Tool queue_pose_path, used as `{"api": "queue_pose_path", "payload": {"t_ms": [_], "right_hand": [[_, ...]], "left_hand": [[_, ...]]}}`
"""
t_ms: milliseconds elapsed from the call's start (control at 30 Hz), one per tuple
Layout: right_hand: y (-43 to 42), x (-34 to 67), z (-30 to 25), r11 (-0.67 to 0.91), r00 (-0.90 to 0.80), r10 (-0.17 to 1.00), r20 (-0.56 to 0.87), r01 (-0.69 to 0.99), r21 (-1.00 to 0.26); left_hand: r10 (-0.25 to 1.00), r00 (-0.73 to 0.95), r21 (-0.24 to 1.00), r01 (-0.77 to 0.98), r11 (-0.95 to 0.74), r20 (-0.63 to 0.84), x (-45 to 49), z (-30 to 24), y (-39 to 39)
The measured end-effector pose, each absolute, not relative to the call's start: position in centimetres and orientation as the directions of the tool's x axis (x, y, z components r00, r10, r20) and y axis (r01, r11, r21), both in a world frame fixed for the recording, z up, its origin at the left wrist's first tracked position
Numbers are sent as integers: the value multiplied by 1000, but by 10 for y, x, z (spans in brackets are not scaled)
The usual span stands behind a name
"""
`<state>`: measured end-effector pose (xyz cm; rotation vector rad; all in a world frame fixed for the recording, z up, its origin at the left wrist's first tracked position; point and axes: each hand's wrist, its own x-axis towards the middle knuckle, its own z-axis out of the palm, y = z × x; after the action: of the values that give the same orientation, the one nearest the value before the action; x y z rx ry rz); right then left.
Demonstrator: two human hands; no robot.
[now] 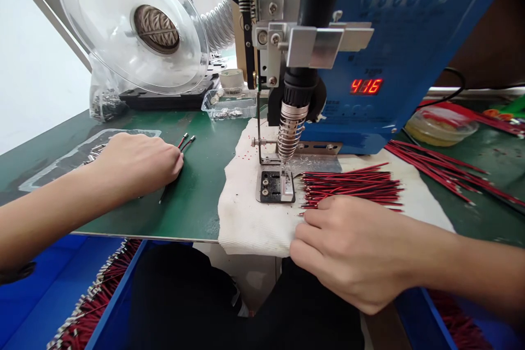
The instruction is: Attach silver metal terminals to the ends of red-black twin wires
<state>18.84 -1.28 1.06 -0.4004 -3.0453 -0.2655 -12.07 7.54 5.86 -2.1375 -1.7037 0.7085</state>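
Observation:
My left hand (pixel 141 158) is closed over the green table, beside a shallow clear tray of small metal parts. A red-and-black wire pair (pixel 184 143) runs under its fingers, with two tipped ends poking out beyond them. My right hand (pixel 353 251) is curled, fingertips at the near edge of a pile of red and black wires (pixel 353 186) on a white cloth (pixel 258 229). What those fingers pinch, if anything, is hidden. Between my hands, a soldering iron (pixel 293 120) with a spring-like collar points down at a small black fixture (pixel 270 186) with a pale block.
A blue machine (pixel 361 115) with red digits stands behind the iron. A clear reel (pixel 102 22) rises at back left, near a clear box of parts (pixel 229 105). More wires (pixel 435 167) lie at right. Blue bins (pixel 117 303) holding wires sit below the table.

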Motion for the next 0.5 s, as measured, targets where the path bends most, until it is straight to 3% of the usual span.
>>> {"api": "queue_pose_path", "payload": {"t_ms": [333,500], "right_hand": [[-13,189,12,957,-970,239,45,243,157],[-13,190,12,959,-972,224,74,233,163]], "left_hand": [[992,83,-548,827,-123,-97,-124,59,71],[1000,6,-469,883,-13,-18,-124,70,60]]}}
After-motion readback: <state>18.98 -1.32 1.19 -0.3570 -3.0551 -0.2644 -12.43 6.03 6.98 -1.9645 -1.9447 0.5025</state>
